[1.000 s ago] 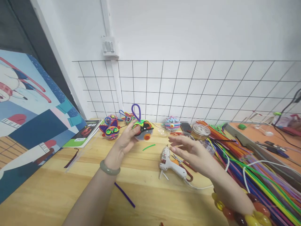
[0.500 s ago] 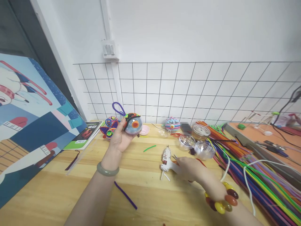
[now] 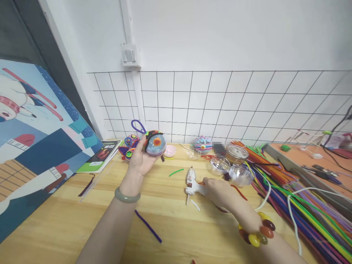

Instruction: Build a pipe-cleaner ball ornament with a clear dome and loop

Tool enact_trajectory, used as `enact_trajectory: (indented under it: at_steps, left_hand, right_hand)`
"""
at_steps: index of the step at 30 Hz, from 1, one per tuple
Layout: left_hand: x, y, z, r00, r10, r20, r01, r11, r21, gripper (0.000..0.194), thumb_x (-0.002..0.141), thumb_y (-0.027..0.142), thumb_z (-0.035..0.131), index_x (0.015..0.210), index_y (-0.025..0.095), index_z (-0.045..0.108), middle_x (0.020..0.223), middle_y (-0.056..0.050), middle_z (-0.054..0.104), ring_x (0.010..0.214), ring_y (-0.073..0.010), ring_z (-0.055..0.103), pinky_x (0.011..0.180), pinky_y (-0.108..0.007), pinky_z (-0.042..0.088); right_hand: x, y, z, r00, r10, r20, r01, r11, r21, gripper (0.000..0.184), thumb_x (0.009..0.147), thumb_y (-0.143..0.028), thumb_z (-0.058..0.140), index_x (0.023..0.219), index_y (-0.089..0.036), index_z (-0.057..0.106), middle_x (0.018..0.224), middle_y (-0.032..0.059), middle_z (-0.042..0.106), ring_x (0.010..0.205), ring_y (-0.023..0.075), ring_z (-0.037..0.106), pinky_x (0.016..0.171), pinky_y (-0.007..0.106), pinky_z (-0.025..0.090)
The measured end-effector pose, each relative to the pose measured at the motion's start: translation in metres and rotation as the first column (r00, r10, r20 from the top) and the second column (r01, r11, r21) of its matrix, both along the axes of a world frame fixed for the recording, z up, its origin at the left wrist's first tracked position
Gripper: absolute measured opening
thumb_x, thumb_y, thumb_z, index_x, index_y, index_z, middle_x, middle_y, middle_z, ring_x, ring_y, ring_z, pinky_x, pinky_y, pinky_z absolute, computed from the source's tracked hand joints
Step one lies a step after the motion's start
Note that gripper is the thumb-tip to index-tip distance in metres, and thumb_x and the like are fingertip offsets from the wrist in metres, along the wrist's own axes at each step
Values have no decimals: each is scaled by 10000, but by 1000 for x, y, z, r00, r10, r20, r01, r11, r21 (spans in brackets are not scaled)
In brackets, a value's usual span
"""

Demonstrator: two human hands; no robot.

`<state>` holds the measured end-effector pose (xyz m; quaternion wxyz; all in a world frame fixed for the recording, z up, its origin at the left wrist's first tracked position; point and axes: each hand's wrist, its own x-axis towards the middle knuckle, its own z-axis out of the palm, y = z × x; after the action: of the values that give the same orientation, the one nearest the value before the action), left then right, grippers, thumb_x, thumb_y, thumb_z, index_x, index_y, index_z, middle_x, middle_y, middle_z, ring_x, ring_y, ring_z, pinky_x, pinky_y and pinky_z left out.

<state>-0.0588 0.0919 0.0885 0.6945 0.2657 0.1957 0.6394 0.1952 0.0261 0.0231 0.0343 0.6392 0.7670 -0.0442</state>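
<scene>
My left hand (image 3: 139,161), with a jade-coloured bangle on the wrist, is closed around a clear ball ornament (image 3: 156,145). Coloured pipe cleaners cover part of that ball, an orange spot shows on it, and a purple loop (image 3: 138,126) stands up at its left. My right hand (image 3: 217,190), wearing a beaded bracelet, is wrapped round the handle of a white glue gun (image 3: 191,183) low over the table. Its nozzle points away from me. A short white stick (image 3: 195,205) lies beside the gun, and a short green pipe cleaner (image 3: 176,172) lies between the hands.
Clear plastic half-shells (image 3: 220,165) and a finished striped ball (image 3: 203,144) stand toward the back. Bundles of pipe cleaners (image 3: 299,216) and a white cord (image 3: 290,212) fill the right side. A large picture board (image 3: 55,139) leans at the left, near a book (image 3: 103,156).
My right hand has moved the glue gun slightly left, away from the short white stick on the table. The left hand keeps the ball in nearly the same place.
</scene>
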Motion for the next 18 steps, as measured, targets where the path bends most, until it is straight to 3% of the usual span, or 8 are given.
enact_trajectory:
  at_steps: [6, 12, 16, 18]
  left_hand:
    - [-1, 1, 0, 1000, -16, -21, 16, 1000, 8, 312, 832, 369, 591, 1088, 193, 615, 1189, -96, 642, 1133, -288, 570, 857, -491, 512]
    - [-4, 1, 1, 997, 15, -74, -13, 999, 33, 274, 796, 318, 648, 1031, 180, 628, 1107, -87, 674, 1048, -262, 617, 862, -468, 514]
    - [-6, -1, 1, 993, 18, -119, -6, 995, 104, 259, 762, 275, 695, 993, 180, 627, 1034, -64, 689, 984, -225, 640, 857, -423, 517]
    - [-8, -2, 1, 991, 14, -130, 4, 991, 132, 252, 750, 262, 710, 972, 181, 626, 1001, -46, 689, 938, -195, 646, 850, -396, 519]
  right_hand:
    - [6, 7, -8, 999, 36, -18, -34, 995, 91, 150, 826, -137, 518, 905, -124, 645, 850, 142, 711, 790, 266, 680, 605, 283, 407]
    - [-23, 20, 3, 966, 257, -21, -245, 939, 241, 239, 892, -81, 450, 1040, -124, 632, 1024, 149, 663, 1000, 245, 589, 838, 336, 423]
    - [-57, 47, -3, 910, 409, 64, -413, 892, 184, 165, 883, -109, 548, 1022, -123, 636, 1011, 116, 658, 989, 211, 597, 867, 340, 459]
    - [-72, 63, -11, 891, 436, 129, -451, 883, 131, 206, 912, -233, 563, 1089, -135, 600, 1080, 74, 632, 965, 199, 614, 846, 393, 502]
